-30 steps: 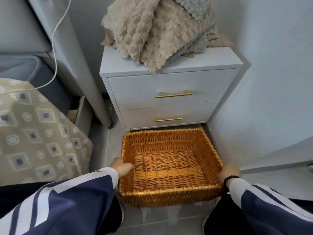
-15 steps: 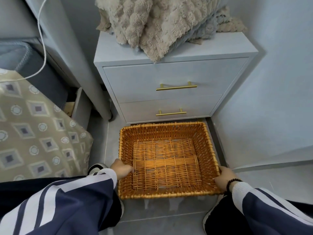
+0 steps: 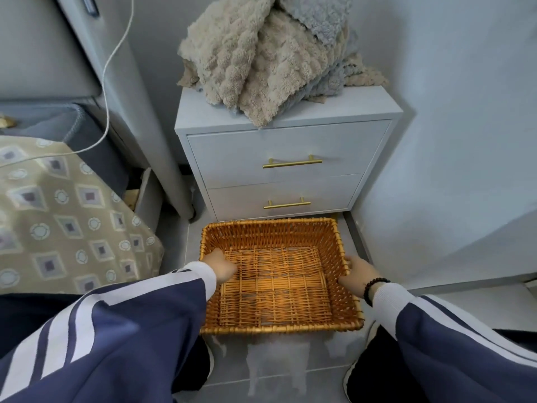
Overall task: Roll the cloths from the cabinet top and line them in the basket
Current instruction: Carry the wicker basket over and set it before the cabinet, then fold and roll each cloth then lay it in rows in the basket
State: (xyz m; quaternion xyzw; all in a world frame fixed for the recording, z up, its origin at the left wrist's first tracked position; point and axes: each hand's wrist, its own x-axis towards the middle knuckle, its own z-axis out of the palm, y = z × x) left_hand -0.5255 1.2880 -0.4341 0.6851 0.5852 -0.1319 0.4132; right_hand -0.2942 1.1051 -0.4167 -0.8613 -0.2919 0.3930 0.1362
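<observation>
An orange wicker basket [image 3: 270, 228] sits empty on the floor in front of a white two-drawer cabinet [image 3: 287, 144]. A heap of fluffy beige and pale blue cloths [image 3: 261, 59] lies on the cabinet top, one corner hanging over the front edge. My left hand [image 3: 220, 266] grips the basket's left rim, fingers curled over it. My right hand [image 3: 359, 270], with a dark bead bracelet at the wrist, holds the right rim.
A bed with a patterned beige cover [image 3: 64, 216] lies to the left, with a white cable [image 3: 113, 68] trailing across it. A grey padded headboard [image 3: 130, 97] stands between bed and cabinet. A pale wall [image 3: 465, 141] closes the right side. My knees and dark shoes flank the basket.
My hands have slid forward along the basket's side rims, and the basket now lies flat on the floor by the cabinet. The view has tilted up, showing more of the cloth heap.
</observation>
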